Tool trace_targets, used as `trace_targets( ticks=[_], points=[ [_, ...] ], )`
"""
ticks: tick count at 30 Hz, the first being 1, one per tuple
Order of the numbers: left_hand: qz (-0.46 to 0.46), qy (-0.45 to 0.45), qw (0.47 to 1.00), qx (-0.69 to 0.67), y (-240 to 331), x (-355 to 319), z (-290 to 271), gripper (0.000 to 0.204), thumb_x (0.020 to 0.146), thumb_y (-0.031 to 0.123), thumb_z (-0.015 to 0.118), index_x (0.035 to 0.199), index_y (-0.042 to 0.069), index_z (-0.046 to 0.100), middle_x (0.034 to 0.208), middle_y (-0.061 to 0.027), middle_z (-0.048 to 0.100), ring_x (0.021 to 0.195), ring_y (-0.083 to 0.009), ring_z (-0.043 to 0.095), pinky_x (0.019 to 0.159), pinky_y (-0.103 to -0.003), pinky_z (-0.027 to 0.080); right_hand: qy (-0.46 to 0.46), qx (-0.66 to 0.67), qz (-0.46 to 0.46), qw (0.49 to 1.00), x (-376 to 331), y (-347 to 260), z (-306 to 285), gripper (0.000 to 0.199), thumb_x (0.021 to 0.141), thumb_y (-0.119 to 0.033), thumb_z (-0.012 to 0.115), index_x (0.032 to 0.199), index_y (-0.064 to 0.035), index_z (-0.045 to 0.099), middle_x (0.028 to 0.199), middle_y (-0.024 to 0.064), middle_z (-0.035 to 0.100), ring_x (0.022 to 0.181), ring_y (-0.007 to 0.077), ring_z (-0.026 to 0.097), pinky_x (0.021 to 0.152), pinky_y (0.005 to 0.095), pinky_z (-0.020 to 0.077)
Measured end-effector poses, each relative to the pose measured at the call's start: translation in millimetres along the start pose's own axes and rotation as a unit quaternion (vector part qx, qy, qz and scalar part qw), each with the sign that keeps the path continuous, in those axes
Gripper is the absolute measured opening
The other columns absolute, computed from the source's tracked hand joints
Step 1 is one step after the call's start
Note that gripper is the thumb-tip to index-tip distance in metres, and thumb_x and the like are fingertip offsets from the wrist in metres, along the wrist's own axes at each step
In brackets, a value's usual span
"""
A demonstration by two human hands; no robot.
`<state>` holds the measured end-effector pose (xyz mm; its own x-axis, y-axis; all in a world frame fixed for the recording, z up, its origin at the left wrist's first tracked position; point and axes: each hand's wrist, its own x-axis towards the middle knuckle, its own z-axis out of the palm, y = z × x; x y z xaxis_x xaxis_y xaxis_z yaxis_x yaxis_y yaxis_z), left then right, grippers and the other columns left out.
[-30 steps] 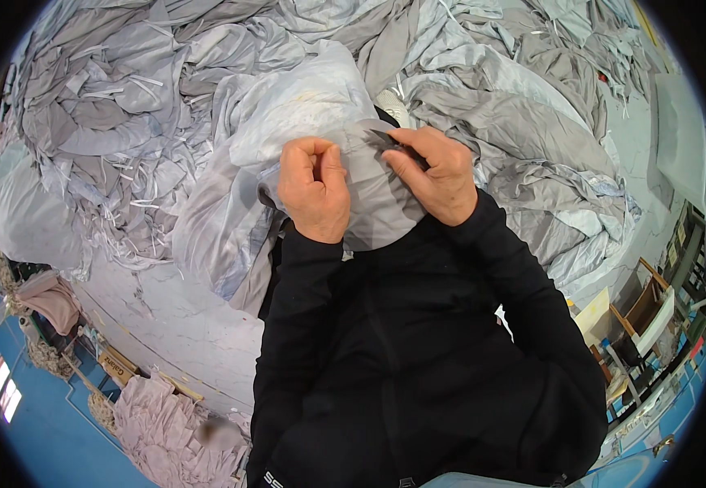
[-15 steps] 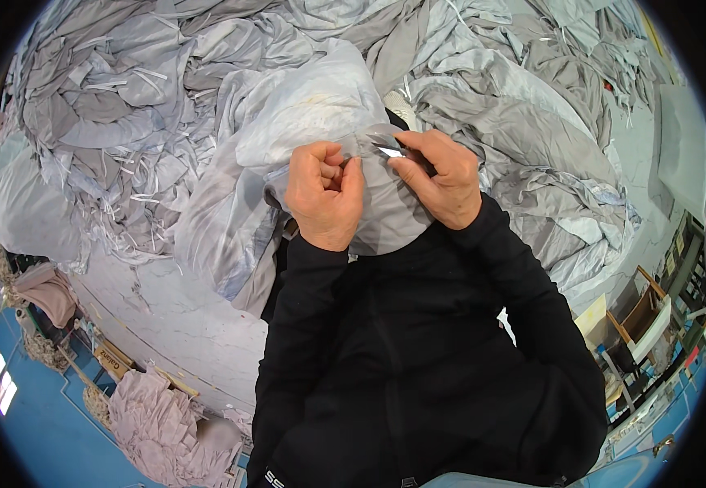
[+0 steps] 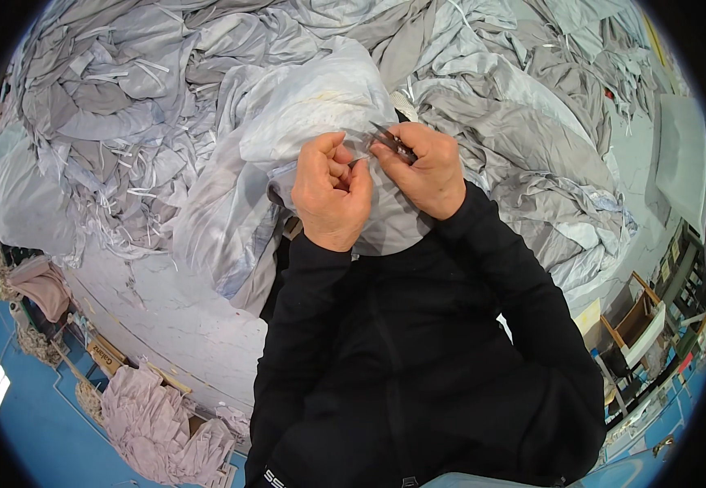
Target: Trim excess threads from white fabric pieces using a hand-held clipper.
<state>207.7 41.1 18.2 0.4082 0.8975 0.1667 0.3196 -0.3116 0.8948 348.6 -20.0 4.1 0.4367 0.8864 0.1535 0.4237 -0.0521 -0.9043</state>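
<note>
My right hand [image 3: 424, 169] is closed around a pair of small dark thread snips [image 3: 397, 143], whose pointed blades stick out up and to the left. Close beside it, my left hand [image 3: 330, 191] has its fingers curled and the thumb pressed toward the index finger. Something thin and pale shows at those fingertips, too small to make out. Grey and whitish fabric [image 3: 312, 114] lies over my lap beneath both hands. The snips' tips hover over this cloth, a short gap from my left fingers.
Heaps of crumpled grey fabric with white ties [image 3: 137, 106] spread across the left and far side. More grey cloth [image 3: 523, 138] is piled on the right. Pink fabric [image 3: 145, 423] lies at the lower left by a cardboard box [image 3: 107, 354]. A wooden-edged box [image 3: 636, 321] stands at the right.
My right hand has moved left with the snips, closer to my left hand. The blades are turned and look narrower. My left hand has shifted slightly right.
</note>
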Motion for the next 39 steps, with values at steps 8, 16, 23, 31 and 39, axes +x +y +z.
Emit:
trace_targets(
  ticks=[8, 16, 23, 31, 39],
  points=[
    [-0.009, 0.007, 1.000, -0.024, -2.5, -2.9, -3.4, 0.041, 0.074, -0.011, 0.070, 0.111, -0.001, 0.058, 0.083, -0.0056, 0.058, 0.052, -0.0070, 0.053, 0.048, -0.021, 0.045, 0.190, 0.000, 0.096, 0.977, -1.9, 57.1, -52.4, 0.008, 0.091, -0.009, 0.070, 0.090, -0.0011, 0.066, 0.073, -0.0035, 0.061, 0.063, 0.0032, 0.049, 0.055, 0.0214, 0.0399],
    [0.017, -0.001, 1.000, 0.015, 2.4, -1.6, -6.6, 0.034, 0.074, -0.008, 0.072, 0.105, 0.001, 0.062, 0.088, -0.0081, 0.059, 0.055, -0.0110, 0.055, 0.048, -0.023, 0.046, 0.201, -0.057, 0.126, 0.970, -8.7, 101.4, -100.7, 0.011, 0.091, -0.010, 0.071, 0.097, -0.0004, 0.071, 0.080, -0.0018, 0.067, 0.070, 0.0047, 0.054, 0.065, 0.0201, 0.0444],
    [0.066, -0.038, 0.995, 0.057, 26.5, 7.2, -3.0, 0.027, 0.076, -0.006, 0.072, 0.100, 0.001, 0.064, 0.094, -0.0118, 0.061, 0.062, -0.0193, 0.060, 0.052, -0.030, 0.049, -0.104, 0.234, 0.262, 0.930, 2.8, 15.0, -33.5, 0.020, 0.088, -0.012, 0.073, 0.101, 0.0028, 0.070, 0.078, -0.0032, 0.064, 0.070, 0.0016, 0.053, 0.062, 0.0186, 0.0405],
    [0.135, -0.135, 0.972, 0.135, 20.9, 26.6, 14.5, 0.013, 0.079, -0.002, 0.071, 0.090, 0.003, 0.067, 0.090, -0.0108, 0.062, 0.068, -0.0300, 0.063, 0.060, -0.037, 0.050, -0.073, 0.213, 0.141, 0.964, 3.6, 3.2, -33.8, 0.012, 0.089, -0.010, 0.070, 0.087, 0.0015, 0.067, 0.074, -0.0027, 0.061, 0.068, 0.0027, 0.050, 0.061, 0.0204, 0.0402],
    [0.078, -0.085, 0.990, 0.077, 21.0, 22.5, 4.8, 0.006, 0.084, -0.002, 0.067, 0.082, 0.002, 0.063, 0.079, -0.0115, 0.062, 0.065, -0.0297, 0.061, 0.059, -0.037, 0.048, -0.027, 0.023, 0.060, 0.998, -4.7, 5.3, -43.3, 0.029, 0.089, -0.015, 0.071, 0.113, -0.0010, 0.065, 0.079, 0.0074, 0.061, 0.062, 0.0162, 0.054, 0.062, 0.0279, 0.0452]
  ],
)
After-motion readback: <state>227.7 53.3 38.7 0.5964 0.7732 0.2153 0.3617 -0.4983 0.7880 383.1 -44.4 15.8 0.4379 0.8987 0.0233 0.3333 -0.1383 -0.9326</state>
